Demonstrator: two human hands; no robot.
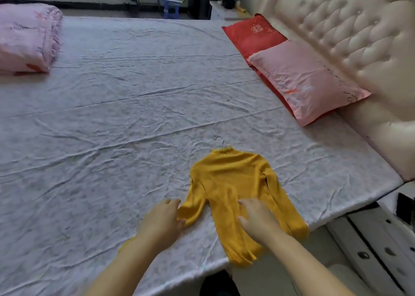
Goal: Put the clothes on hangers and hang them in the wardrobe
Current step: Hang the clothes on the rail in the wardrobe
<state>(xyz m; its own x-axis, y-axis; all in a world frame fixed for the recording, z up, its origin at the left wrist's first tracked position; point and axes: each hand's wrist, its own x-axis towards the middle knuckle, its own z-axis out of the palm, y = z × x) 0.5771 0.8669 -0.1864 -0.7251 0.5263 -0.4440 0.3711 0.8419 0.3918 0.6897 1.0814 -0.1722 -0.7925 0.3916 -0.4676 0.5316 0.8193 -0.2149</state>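
Yellow sweater (231, 183) lies flat on the bed (112, 116), under and just beyond both grips. Collar points away; hem droops over the near bed edge below the right grip (258, 217). Hanger hook (219, 139) sticks out of the collar, well beyond both grips.

State, left grip (162, 219): thumb and fingers closed lightly around the cuff of the sleeve on its side; reads as a pinch.
State, right grip: fingers loosely spread, resting on top of the sweater's lower body, holding nothing.

Risks, as judged:
- Lifting by sleeve or hem rather than by the hook could pull the knit off the hanger shoulders, since nothing fixes it there.
- Hem overhangs the edge, so a tug toward the grips could slide the whole garment off the bed.
- Ribbed knit likely stretches, and dragging the pinched sleeve may skew it on the hanger.
- Hook may snag the wrinkled sheet if dragged flat.

Not resolved:
- Hanger body sits wholly inside the sweater; cannot tell whether both shoulders are seated.
- Wardrobe not in view.
- Other sleeve, right of the right grip, lies along the body, and its cuff merges with the hem.
- Yellow strip (125, 246) beside the left wrist: cannot identify.
- Both forearms cut off at the lower edge of view; detail soft throughout.
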